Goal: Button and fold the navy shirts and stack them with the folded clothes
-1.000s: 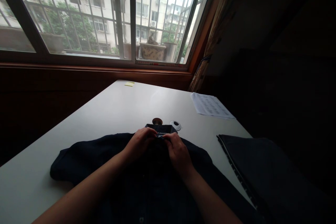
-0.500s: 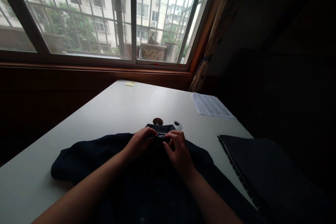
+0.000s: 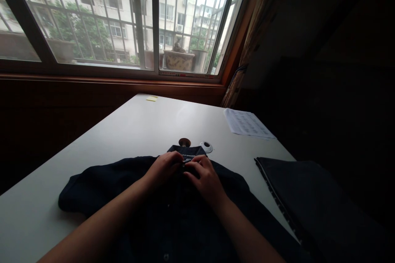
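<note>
A dark navy shirt (image 3: 101, 183) lies spread on the white table, front side up, with small pale buttons down its middle. Its collar (image 3: 197, 150) points away from me, and a label shows inside the neck. At the left side of the collar opening, my left hand (image 3: 165, 166) pinches the fabric edge. My right hand (image 3: 203, 174) is closed on the collar's other side, thumb and fingers bent, its tips almost touching the left fingertips. A tiny light spot, perhaps a button, shows between them; the exact grip is too dark to make out.
Just beyond the collar stand a brown spool (image 3: 184, 142) and a white ring-shaped item (image 3: 206, 146) with a dark centre. Folded dark cloth (image 3: 296, 189) lies at the right. Printed sheets (image 3: 248, 123) and a yellow note (image 3: 152, 98) rest on the far part of the table (image 3: 123, 131).
My right hand has shifted left, bringing its fingertips closer to my left hand at the collar. The left hand has hardly moved, and the shirt lies as before.
</note>
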Available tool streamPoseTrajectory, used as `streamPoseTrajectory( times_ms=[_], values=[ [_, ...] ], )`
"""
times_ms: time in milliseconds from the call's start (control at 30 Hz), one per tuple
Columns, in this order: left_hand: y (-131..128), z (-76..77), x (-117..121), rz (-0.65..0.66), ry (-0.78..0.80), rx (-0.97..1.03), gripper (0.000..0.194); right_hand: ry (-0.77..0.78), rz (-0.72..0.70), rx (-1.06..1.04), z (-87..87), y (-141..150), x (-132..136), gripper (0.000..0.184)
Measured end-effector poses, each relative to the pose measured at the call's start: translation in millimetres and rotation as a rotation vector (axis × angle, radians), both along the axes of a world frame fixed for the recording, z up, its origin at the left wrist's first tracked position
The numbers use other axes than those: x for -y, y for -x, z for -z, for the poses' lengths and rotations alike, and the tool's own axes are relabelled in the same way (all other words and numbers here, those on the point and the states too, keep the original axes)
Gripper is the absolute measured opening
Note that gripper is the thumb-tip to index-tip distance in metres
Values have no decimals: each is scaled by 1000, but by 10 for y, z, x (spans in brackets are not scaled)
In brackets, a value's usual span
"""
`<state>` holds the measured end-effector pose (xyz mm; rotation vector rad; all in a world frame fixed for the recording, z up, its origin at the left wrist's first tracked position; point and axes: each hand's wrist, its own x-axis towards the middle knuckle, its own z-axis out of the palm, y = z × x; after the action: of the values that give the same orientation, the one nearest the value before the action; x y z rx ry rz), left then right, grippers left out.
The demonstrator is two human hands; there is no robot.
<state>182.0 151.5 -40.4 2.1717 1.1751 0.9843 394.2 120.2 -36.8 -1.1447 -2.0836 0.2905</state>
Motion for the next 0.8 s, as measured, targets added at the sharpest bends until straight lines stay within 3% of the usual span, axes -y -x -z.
streamPoseTrajectory(
  times_ms=[467, 800],
  values=[
    [64, -20, -29, -187, -144, -24, 9, -6, 45, 47, 19, 4, -6, 44],
    [108, 1, -69, -130, -195, -57, 13, -5, 32, 76, -9, 8, -11, 23]
  ],
)
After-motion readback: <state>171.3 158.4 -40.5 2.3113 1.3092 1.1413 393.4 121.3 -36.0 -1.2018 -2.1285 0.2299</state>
